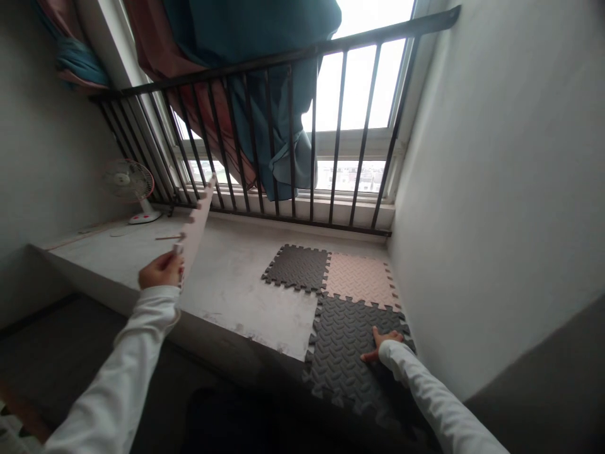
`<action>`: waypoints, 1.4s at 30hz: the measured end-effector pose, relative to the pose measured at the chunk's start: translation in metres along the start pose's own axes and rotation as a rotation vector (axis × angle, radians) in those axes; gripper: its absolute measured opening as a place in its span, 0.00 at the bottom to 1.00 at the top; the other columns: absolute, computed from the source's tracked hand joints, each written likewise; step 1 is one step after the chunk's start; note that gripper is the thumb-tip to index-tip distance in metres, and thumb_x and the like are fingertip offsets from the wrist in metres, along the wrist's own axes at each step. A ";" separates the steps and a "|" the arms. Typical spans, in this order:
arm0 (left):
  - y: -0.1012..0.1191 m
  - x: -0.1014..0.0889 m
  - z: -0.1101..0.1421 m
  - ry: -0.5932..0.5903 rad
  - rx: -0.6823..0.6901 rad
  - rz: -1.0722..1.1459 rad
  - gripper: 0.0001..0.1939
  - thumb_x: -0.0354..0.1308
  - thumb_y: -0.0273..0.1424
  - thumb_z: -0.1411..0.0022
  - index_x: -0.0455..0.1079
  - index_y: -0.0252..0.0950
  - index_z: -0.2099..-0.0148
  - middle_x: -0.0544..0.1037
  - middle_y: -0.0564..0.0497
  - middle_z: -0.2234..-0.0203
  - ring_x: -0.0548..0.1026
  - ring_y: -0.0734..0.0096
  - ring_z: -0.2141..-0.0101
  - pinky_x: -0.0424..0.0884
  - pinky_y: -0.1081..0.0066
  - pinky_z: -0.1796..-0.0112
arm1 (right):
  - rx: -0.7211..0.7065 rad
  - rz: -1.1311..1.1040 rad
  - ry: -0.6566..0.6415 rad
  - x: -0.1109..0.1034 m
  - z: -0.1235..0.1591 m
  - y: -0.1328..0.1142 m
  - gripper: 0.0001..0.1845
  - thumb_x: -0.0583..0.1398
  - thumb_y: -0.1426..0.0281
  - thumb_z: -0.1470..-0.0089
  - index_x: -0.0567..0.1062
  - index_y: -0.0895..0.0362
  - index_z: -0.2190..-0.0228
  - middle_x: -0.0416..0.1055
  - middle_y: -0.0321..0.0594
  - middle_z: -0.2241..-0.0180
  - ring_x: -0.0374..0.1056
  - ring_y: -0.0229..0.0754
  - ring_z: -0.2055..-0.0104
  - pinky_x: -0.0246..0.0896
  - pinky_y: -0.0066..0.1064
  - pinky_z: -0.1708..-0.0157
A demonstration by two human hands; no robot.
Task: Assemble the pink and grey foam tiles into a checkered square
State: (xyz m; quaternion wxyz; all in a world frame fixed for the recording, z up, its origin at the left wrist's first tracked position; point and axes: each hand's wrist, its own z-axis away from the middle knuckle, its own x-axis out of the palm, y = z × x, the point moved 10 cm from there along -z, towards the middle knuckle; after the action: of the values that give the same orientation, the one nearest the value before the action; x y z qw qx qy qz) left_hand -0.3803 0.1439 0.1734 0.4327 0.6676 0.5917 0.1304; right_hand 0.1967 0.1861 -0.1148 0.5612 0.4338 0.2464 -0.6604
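My left hand (pixel 162 270) pinches the near edge of a pink foam mat tile (pixel 197 217), which is held up nearly edge-on above the ledge. With fingers spread, my right hand (pixel 382 343) rests on a dark grey foam mat tile (pixel 343 347) at the ledge's right end. This dark tile reaches past the ledge's front edge. Behind it, a pink foam mat tile (pixel 362 277) lies flat beside the right wall. A second dark grey tile (pixel 300 268) lies to the left of that pink one, their toothed edges meeting.
The pale ledge (pixel 236 277) runs below a window with a black metal railing (pixel 290 126). Teal and pink curtains (pixel 255 126) hang behind the bars. A small fan (pixel 135 186) stands at the far left, and a thin stick (pixel 169 238) lies near the raised tile.
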 end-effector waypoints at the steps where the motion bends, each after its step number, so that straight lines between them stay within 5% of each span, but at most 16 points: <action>1: 0.008 0.017 0.008 -0.003 0.023 -0.001 0.20 0.52 0.38 0.52 0.70 0.31 0.60 0.75 0.48 0.77 0.71 0.69 0.76 0.69 0.66 0.73 | 0.001 -0.007 0.007 0.001 -0.001 0.000 0.59 0.61 0.47 0.78 0.47 0.56 0.45 0.45 0.62 0.45 0.41 0.65 0.44 0.40 0.56 0.51; 6: 0.053 0.136 0.075 -0.120 0.237 -0.032 0.17 0.48 0.32 0.49 0.71 0.32 0.59 0.74 0.48 0.75 0.70 0.72 0.75 0.67 0.71 0.68 | 0.015 -0.035 0.044 0.002 -0.006 0.001 0.59 0.62 0.47 0.80 0.51 0.55 0.46 0.46 0.61 0.45 0.41 0.66 0.44 0.39 0.56 0.51; 11: 0.057 0.283 0.180 -0.677 0.248 -0.340 0.18 0.44 0.31 0.43 0.66 0.34 0.52 0.73 0.46 0.65 0.71 0.72 0.65 0.65 0.74 0.63 | 0.016 -0.050 0.028 0.008 -0.009 0.001 0.60 0.62 0.48 0.81 0.50 0.57 0.45 0.46 0.61 0.44 0.39 0.66 0.43 0.34 0.55 0.49; 14: 0.061 0.327 0.230 -0.876 0.293 -0.409 0.16 0.46 0.30 0.44 0.68 0.36 0.56 0.72 0.46 0.62 0.70 0.70 0.62 0.64 0.74 0.62 | -0.003 -0.064 0.029 0.010 -0.009 0.000 0.61 0.63 0.49 0.81 0.49 0.58 0.45 0.45 0.61 0.44 0.39 0.66 0.43 0.32 0.56 0.48; 18: 0.055 0.348 0.263 -0.988 0.301 -0.473 0.13 0.48 0.30 0.46 0.70 0.34 0.61 0.71 0.43 0.61 0.70 0.64 0.61 0.65 0.70 0.65 | -0.015 -0.083 -0.022 0.011 -0.004 -0.001 0.62 0.63 0.50 0.80 0.47 0.58 0.44 0.43 0.60 0.43 0.36 0.67 0.43 0.30 0.56 0.48; 24: 0.038 0.352 0.283 -1.057 0.308 -0.569 0.14 0.48 0.34 0.46 0.70 0.34 0.62 0.71 0.41 0.62 0.69 0.63 0.60 0.64 0.69 0.63 | -0.010 -0.075 -0.074 0.011 0.000 -0.002 0.62 0.63 0.50 0.79 0.45 0.58 0.44 0.40 0.61 0.43 0.33 0.67 0.43 0.26 0.57 0.48; 42: 0.052 0.347 0.286 -1.060 0.310 -0.555 0.12 0.49 0.29 0.49 0.66 0.34 0.60 0.73 0.42 0.64 0.70 0.62 0.61 0.64 0.68 0.66 | 0.028 -0.082 -0.090 0.008 0.002 -0.001 0.64 0.64 0.51 0.81 0.44 0.58 0.44 0.39 0.60 0.43 0.32 0.68 0.43 0.28 0.56 0.48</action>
State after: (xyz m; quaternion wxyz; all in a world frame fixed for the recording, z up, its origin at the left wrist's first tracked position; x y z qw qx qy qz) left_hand -0.0566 0.3399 -0.0747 0.5835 0.5179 0.4599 -0.4240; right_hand 0.1957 0.1804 -0.1213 0.5383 0.4010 0.2293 -0.7049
